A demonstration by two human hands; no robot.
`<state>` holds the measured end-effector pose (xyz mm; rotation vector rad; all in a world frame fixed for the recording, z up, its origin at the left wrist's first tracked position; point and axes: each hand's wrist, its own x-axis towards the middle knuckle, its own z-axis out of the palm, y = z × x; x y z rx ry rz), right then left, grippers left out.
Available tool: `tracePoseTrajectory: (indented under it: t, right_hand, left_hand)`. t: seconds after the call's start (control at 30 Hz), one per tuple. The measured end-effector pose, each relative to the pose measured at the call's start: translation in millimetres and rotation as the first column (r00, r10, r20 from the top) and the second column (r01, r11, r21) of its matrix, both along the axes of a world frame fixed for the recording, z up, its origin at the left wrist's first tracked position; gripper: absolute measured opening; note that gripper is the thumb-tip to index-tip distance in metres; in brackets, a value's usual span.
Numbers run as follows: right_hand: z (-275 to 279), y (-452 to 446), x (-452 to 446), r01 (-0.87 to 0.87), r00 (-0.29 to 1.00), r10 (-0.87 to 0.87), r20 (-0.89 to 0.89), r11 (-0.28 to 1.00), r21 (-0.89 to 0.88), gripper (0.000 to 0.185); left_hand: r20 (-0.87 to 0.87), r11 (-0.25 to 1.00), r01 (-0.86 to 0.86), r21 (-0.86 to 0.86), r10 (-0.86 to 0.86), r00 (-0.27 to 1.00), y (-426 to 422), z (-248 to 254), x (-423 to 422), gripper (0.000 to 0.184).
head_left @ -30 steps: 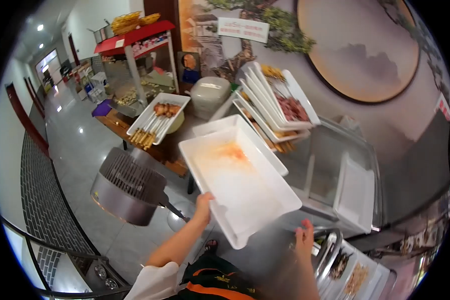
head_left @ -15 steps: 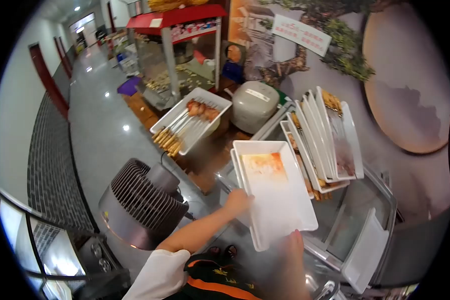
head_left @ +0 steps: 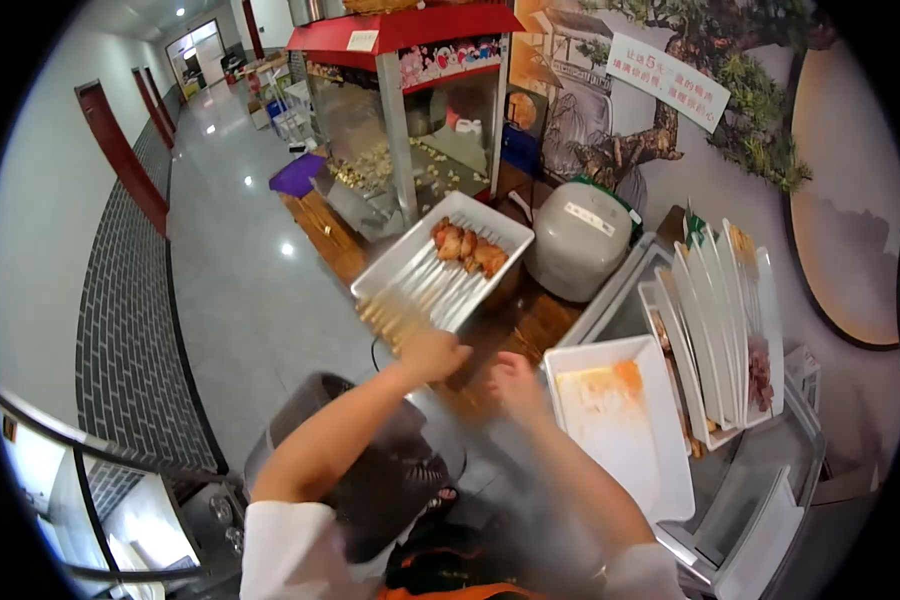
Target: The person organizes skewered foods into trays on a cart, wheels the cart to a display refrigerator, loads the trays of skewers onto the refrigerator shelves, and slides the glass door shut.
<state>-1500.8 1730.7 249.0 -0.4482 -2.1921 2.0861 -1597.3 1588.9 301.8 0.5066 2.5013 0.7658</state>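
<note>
My left hand (head_left: 434, 356) is at the near corner of a white tray (head_left: 372, 268), beside the blurred wooden handles of the skewers (head_left: 395, 318). Its fingers are mostly hidden, so I cannot tell whether they grip anything. Browned meat pieces (head_left: 468, 248) sit on the skewers' far ends. Between that tray and another white tray (head_left: 625, 455) hovers my right hand (head_left: 515, 382), fingers apart and nothing in them. The second tray lies on the glass-topped case, stained orange-yellow at its far end.
A grey rice cooker (head_left: 582, 245) stands behind the trays, near a red-topped popcorn machine (head_left: 405, 60). Several white trays (head_left: 705, 340) with skewers lean at the right. A dark fan heater (head_left: 355, 470) stands below my left arm, and another white tray (head_left: 765, 535) lies front right.
Both hands have let go of the stained white tray, now lying on the case. They have moved up and forward, the left to the skewer tray. The view has shifted left.
</note>
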Motion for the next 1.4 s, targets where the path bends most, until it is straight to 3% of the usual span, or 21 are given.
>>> tracePoseTrajectory:
  t: [0.03, 0.1, 0.13, 0.2, 0.23, 0.37, 0.43, 0.47, 0.53, 0.6, 0.73, 0.77, 0.83, 0.9, 0.97, 1.0, 1.03, 1.2, 1.27, 1.33, 1.4]
  right_hand:
    - [-42.7, -5.8, -41.6, -0.009, 0.998, 0.000, 0.058, 0.986, 0.164, 0.047]
    - [-92.0, -23.4, -111.5, 0.085, 0.950, -0.112, 0.292, 0.991, 0.104, 0.070]
    - [-124.5, -33.3, -142.0, 0.263, 0.894, -0.281, 0.348, 0.960, 0.099, 0.070]
    - [-111.3, -50.8, -163.0, 0.345, 0.841, -0.320, 0.436, 0.938, 0.022, 0.067]
    - [-157.7, -50.0, -179.0, 0.312, 0.915, -0.322, 0.242, 0.947, 0.077, 0.065]
    - [-133.0, -48.1, -168.1, 0.421, 0.906, -0.423, -0.013, 0.898, 0.128, 0.047]
    - [-129.7, -21.7, -167.6, 0.389, 0.920, -0.387, -0.060, 0.921, 0.008, 0.046]
    - [-122.6, -8.2, -167.8, 0.384, 0.919, -0.390, -0.059, 0.919, -0.085, 0.045]
    - [-63.0, 4.1, -144.2, 0.350, 0.929, -0.369, -0.034, 0.904, -0.245, 0.044]
    - [-36.0, 14.5, -116.5, 0.268, 0.962, -0.272, -0.003, 0.949, -0.168, 0.044]
    - [13.9, 50.0, -33.9, 0.230, 0.948, -0.246, -0.201, 0.968, -0.100, 0.052]
    - [31.6, 65.7, -2.2, 0.250, 0.966, -0.257, -0.023, 0.956, -0.153, 0.056]
    - [45.8, 107.2, 59.8, 0.188, 0.975, -0.197, -0.105, 0.978, -0.092, 0.058]
    - [85.8, 137.7, 128.3, 0.174, 0.984, -0.174, -0.044, 0.985, 0.000, 0.056]
    - [106.8, 169.8, 190.0, 0.181, 0.982, -0.184, 0.045, 0.982, 0.055, 0.058]
    - [113.3, 183.9, 215.7, 0.148, 0.985, -0.156, 0.076, 0.983, 0.106, 0.055]
    - [115.8, 196.8, 237.8, 0.126, 0.985, -0.137, 0.101, 0.986, 0.104, 0.053]
    - [69.3, 259.6, 295.0, 0.044, 0.981, -0.050, 0.186, 0.998, 0.037, 0.043]
    - [37.5, 276.0, 301.0, -0.011, 0.980, -0.013, 0.199, 0.993, 0.119, 0.036]
    - [15.3, 279.5, 300.7, -0.001, 0.985, -0.034, 0.169, 0.980, 0.200, 0.033]
    - [17.1, 276.3, 290.4, -0.068, 0.985, -0.079, 0.154, 0.643, 0.763, 0.028]
  left_hand:
    - [-0.076, 1.000, -0.011, -0.005, 0.010, 0.997, -19.6, -15.7, -31.9, 0.031]
    - [0.055, 0.991, -0.069, 0.113, 0.063, 0.996, -61.1, -3.8, -64.8, 0.033]
    - [0.081, 0.975, -0.192, 0.115, 0.184, 0.980, -78.4, -0.8, -79.3, 0.033]
    - [0.147, 0.928, -0.329, 0.175, 0.306, 0.941, -113.8, -8.6, -103.3, 0.027]
    - [0.192, 0.882, -0.409, 0.233, 0.370, 0.909, -127.4, -8.8, -106.6, 0.026]
    - [0.168, 0.857, -0.432, 0.283, 0.399, 0.901, -161.3, -33.8, -123.9, 0.024]
    - [-0.111, 0.924, -0.325, 0.201, 0.351, 0.930, -168.2, -53.0, -133.7, 0.028]
    - [-0.103, 0.929, -0.307, 0.208, 0.333, 0.937, -168.1, -54.7, -136.4, 0.028]
    - [-0.258, 0.899, -0.345, 0.271, 0.413, 0.873, -147.4, -53.1, -143.5, 0.042]
    - [0.138, 0.839, -0.444, 0.315, 0.423, 0.896, -117.1, -0.6, -128.4, 0.056]
    - [0.420, 0.844, -0.343, 0.413, 0.157, 0.894, -77.6, 28.0, -102.9, 0.051]
    - [0.373, 0.855, -0.259, 0.450, 0.083, 0.924, -62.7, 43.8, -76.9, 0.039]
    - [0.359, 0.846, -0.101, 0.524, -0.112, 0.926, -38.7, 50.5, -28.4, 0.028]
    - [0.220, 0.902, 0.069, 0.426, -0.177, 0.959, -13.4, 60.3, 41.9, 0.028]
    - [0.284, 0.880, 0.148, 0.452, -0.299, 0.911, 11.1, 64.2, 108.5, 0.026]
    - [0.435, 0.920, 0.077, 0.384, -0.254, 0.864, 25.4, 70.9, 140.2, 0.026]
    - [0.316, 0.879, 0.124, 0.461, -0.294, 0.902, 35.3, 49.8, 167.1, 0.028]
    - [0.401, 0.900, -0.035, 0.434, -0.158, 0.902, 86.3, -4.5, 244.6, 0.026]
    - [0.465, 0.916, -0.101, 0.389, -0.100, 0.880, 100.8, -31.0, 261.3, 0.026]
    - [0.117, 0.865, -0.024, 0.500, -0.040, 0.992, 106.4, -66.1, 272.2, 0.024]
    - [0.132, 0.899, -0.037, 0.437, -0.023, 0.991, 112.2, -70.2, 272.7, 0.026]
